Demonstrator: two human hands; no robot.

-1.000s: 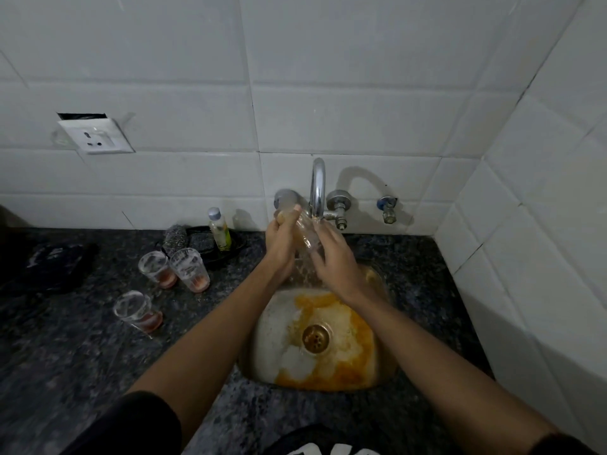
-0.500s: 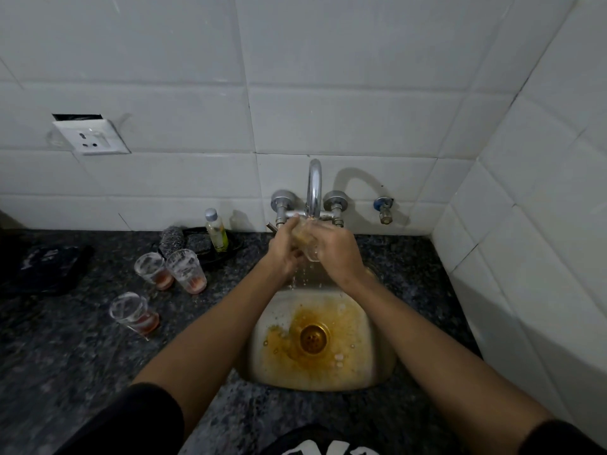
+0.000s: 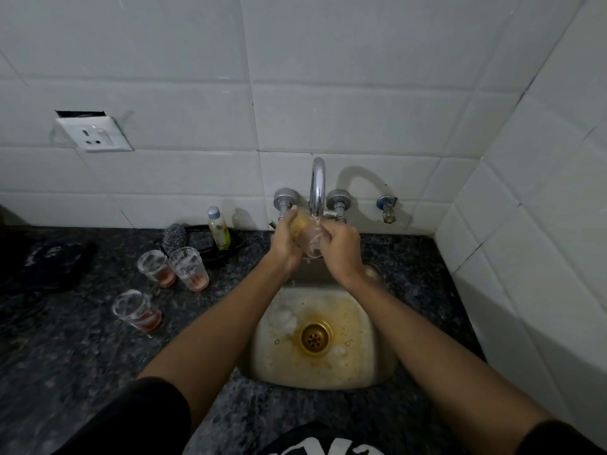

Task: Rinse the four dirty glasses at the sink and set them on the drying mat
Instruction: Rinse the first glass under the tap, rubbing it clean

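I see both hands wrapped round one glass (image 3: pixel 307 238) under the tap (image 3: pixel 318 185): left hand (image 3: pixel 286 246), right hand (image 3: pixel 341 249); three dirty glasses (image 3: pixel 167 274) wait on counter (image 3: pixel 82 349).

Sink (image 3: pixel 382 369) set in counter (image 3: pixel 82 362), tap (image 3: pixel 318 185) on far wall. Glass (image 3: pixel 308 236) under tap, between left hand (image 3: pixel 285 244) and right hand (image 3: pixel 341 249). Three glasses (image 3: pixel 189 269) left of sink; bottle (image 3: pixel 218 228) and scrubber (image 3: pixel 175 239) beyond; socket (image 3: pixel 95 134) above.
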